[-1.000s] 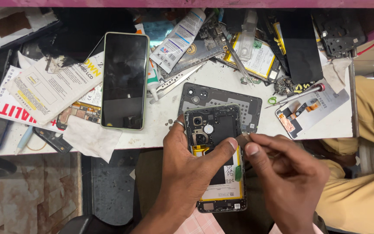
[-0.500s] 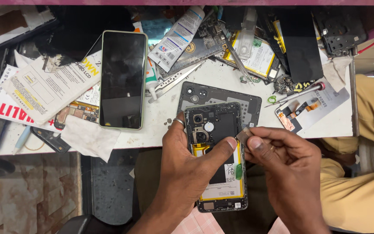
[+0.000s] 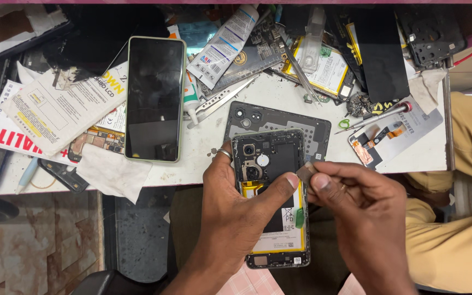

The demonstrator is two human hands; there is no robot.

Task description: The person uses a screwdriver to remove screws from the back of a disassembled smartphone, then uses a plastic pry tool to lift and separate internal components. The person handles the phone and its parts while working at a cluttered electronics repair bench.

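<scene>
Opened phone [image 3: 271,164], black board and yellow-edged battery bared, gripped by left hand [image 3: 236,213]; right hand [image 3: 364,213] fingers pinch small grey part [image 3: 305,173].

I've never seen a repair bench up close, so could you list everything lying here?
opened phone: one, black with yellow-edged battery, held at the bench edge
small grey piece: one, pinched beside the opened phone
back cover: one, dark grey, under the opened phone's top
whole phone: one, dark screen, pale green rim, left of centre
glue tube: one, white, top centre
tweezers: one pair, silver, below the tube
screwdriver: one, silver with red end, right
white cloth: one, front left
paper packets: several, white, left
left hand: holds the opened phone
right hand: pinches the grey piece
</scene>
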